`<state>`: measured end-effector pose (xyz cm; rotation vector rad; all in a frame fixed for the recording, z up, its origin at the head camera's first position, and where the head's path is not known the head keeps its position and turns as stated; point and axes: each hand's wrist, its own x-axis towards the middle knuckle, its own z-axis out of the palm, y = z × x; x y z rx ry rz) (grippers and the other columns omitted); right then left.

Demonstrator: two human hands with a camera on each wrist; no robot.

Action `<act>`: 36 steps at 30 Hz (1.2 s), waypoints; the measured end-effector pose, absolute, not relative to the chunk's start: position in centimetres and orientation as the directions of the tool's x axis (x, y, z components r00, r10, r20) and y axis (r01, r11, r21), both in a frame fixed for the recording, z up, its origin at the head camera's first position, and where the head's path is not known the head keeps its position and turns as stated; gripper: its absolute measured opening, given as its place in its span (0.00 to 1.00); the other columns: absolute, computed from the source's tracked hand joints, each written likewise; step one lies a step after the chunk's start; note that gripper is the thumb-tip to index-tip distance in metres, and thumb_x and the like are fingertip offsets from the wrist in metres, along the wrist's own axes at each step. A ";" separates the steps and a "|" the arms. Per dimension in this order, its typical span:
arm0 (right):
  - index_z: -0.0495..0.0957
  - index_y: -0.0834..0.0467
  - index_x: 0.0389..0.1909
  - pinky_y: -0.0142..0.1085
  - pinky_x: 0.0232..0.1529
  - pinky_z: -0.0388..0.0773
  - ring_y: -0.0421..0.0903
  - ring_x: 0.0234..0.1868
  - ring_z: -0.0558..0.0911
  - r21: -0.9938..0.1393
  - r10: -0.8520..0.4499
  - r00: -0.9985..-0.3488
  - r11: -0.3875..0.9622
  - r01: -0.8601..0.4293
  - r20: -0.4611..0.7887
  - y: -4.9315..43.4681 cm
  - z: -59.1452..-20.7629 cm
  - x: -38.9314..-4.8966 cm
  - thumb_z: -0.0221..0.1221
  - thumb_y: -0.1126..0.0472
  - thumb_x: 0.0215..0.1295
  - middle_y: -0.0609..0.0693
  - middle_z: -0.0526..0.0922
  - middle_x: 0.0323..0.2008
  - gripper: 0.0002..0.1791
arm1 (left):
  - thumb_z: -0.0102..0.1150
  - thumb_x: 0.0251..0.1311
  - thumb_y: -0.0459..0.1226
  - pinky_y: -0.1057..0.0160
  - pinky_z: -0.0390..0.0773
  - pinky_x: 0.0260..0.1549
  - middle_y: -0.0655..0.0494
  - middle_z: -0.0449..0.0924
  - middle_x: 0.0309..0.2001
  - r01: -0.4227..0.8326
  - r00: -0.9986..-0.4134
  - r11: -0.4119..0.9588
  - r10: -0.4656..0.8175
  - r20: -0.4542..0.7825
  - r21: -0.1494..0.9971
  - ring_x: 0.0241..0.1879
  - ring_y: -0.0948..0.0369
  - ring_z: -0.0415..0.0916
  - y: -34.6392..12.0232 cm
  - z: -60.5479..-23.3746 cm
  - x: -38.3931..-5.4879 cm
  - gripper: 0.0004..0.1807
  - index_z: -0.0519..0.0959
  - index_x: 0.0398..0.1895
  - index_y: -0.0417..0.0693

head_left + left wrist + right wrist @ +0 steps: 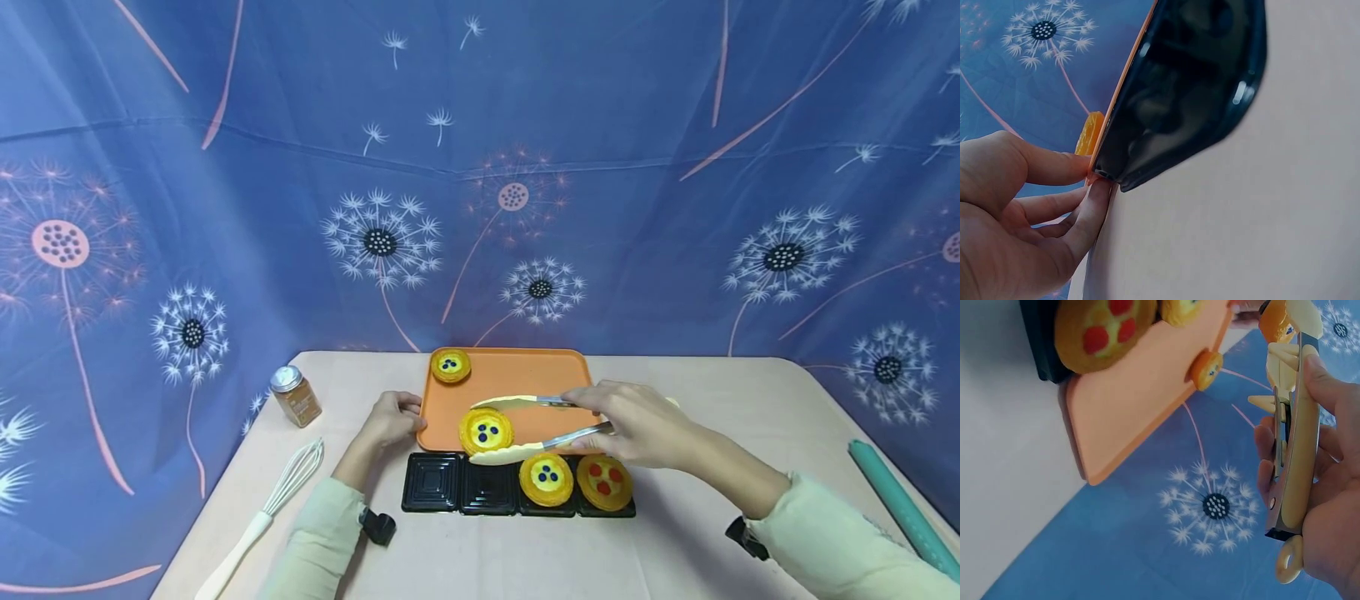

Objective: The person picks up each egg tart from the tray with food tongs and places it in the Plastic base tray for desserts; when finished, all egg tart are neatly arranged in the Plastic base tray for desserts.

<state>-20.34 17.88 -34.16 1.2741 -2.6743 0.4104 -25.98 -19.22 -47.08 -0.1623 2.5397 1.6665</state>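
My right hand (637, 423) grips a pair of tongs (506, 455) with pale scalloped tips, held over the orange tray (540, 375). Between the tips is a yellow tart (486, 432) with blue dots, seen also in the right wrist view beside the tongs (1297, 456). My left hand (392, 419) pinches the left edge of the orange tray between thumb and fingers, as the left wrist view shows. Another blue-dotted tart (450, 366) lies in that tray's far left corner. In front is a black four-section tray (431, 483); its two right sections hold a blue-dotted tart (546, 480) and a red-dotted tart (604, 483).
A jar with a silver lid (296, 396) stands at the back left, and a white-handled whisk (258, 525) lies at the left. Along the right side of the table lies a green roll (903, 508). A blue dandelion-print cloth (480, 100) hangs behind.
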 end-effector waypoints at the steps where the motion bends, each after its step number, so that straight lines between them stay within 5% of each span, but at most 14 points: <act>1: 0.79 0.60 0.58 0.43 0.39 0.80 0.40 0.39 0.82 -0.182 -0.737 -0.631 0.604 -0.776 0.241 17.8 -34.4 -20.2 0.70 0.48 0.58 0.50 0.84 0.52 0.30 | 0.63 0.48 0.20 0.66 0.78 0.30 0.42 0.78 0.38 -0.144 -0.989 0.394 -0.033 -0.142 0.908 0.33 0.56 0.75 -19.2 -47.0 -26.0 0.23 0.75 0.52 0.24; 13: 0.82 0.58 0.55 0.51 0.47 0.81 0.50 0.50 0.83 -0.223 -0.766 -0.618 0.580 -0.783 0.175 17.3 -37.5 -19.9 0.68 0.44 0.59 0.49 0.84 0.51 0.29 | 0.63 0.49 0.21 0.65 0.77 0.30 0.43 0.78 0.38 -0.155 -0.988 0.396 -0.040 -0.152 0.905 0.33 0.56 0.75 -19.3 -47.0 -25.8 0.23 0.76 0.52 0.25; 21: 0.83 0.57 0.55 0.36 0.33 0.77 0.45 0.43 0.83 -0.229 -0.777 -0.609 0.571 -0.789 0.161 17.2 -38.1 -20.1 0.68 0.43 0.58 0.48 0.84 0.51 0.29 | 0.63 0.48 0.21 0.64 0.78 0.30 0.42 0.79 0.38 -0.152 -0.988 0.398 -0.032 -0.152 0.905 0.33 0.56 0.75 -19.3 -47.1 -25.9 0.23 0.76 0.52 0.26; 26: 0.82 0.57 0.56 0.37 0.33 0.76 0.46 0.44 0.83 -0.232 -0.777 -0.611 0.573 -0.786 0.150 17.2 -38.2 -20.3 0.67 0.41 0.59 0.49 0.84 0.52 0.31 | 0.63 0.48 0.21 0.64 0.78 0.31 0.43 0.79 0.38 -0.152 -0.988 0.400 -0.032 -0.151 0.904 0.33 0.56 0.76 -19.2 -47.3 -26.1 0.23 0.77 0.51 0.26; 36: 0.75 0.63 0.63 0.55 0.55 0.76 0.55 0.59 0.78 -0.291 -0.708 -0.697 0.646 -0.705 0.117 17.3 -37.4 -20.4 0.67 0.36 0.55 0.55 0.79 0.59 0.44 | 0.64 0.47 0.21 0.65 0.79 0.31 0.44 0.79 0.37 -0.158 -0.987 0.395 -0.031 -0.158 0.905 0.32 0.57 0.75 -19.4 -47.4 -26.2 0.23 0.77 0.51 0.26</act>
